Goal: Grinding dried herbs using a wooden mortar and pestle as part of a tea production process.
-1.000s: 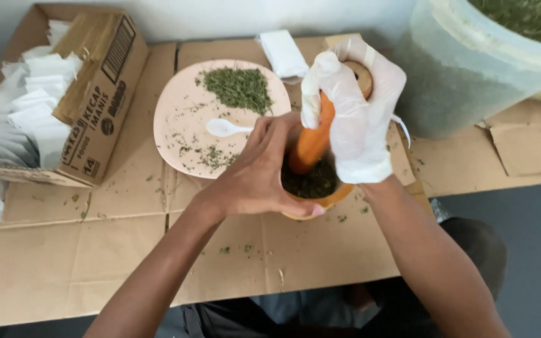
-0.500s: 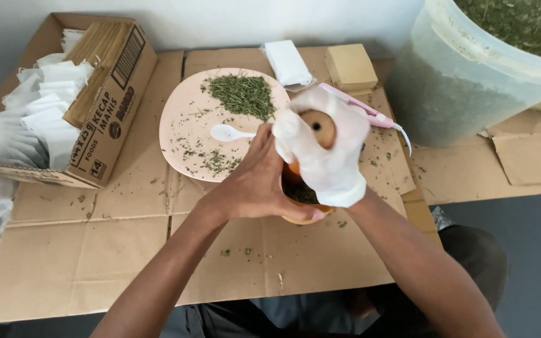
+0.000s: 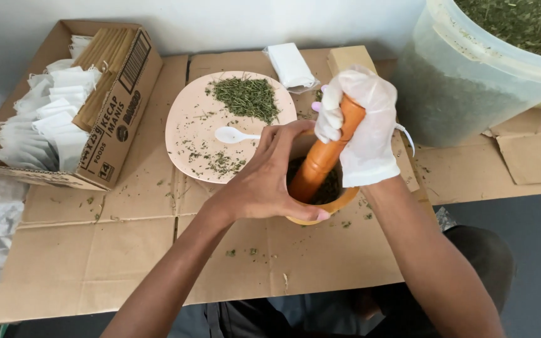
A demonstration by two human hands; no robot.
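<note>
Wooden pestle stands tilted in the wooden mortar, tip down in crushed dried herbs — near the front middle of the cardboard-covered tabletop. Likely stiff, fairly light, smooth; best taken high on the shaft. Gloved right hand closed around its top. Bare left hand clasps the mortar rim. Pink plate with white spoon lies just behind.

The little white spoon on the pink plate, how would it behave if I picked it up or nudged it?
The white spoon looks thin and plastic, so probably very light and fairly stiff. Lying loose on the smooth pink plate, it would likely skid when nudged, scattering nearby dried herb flakes.
</note>
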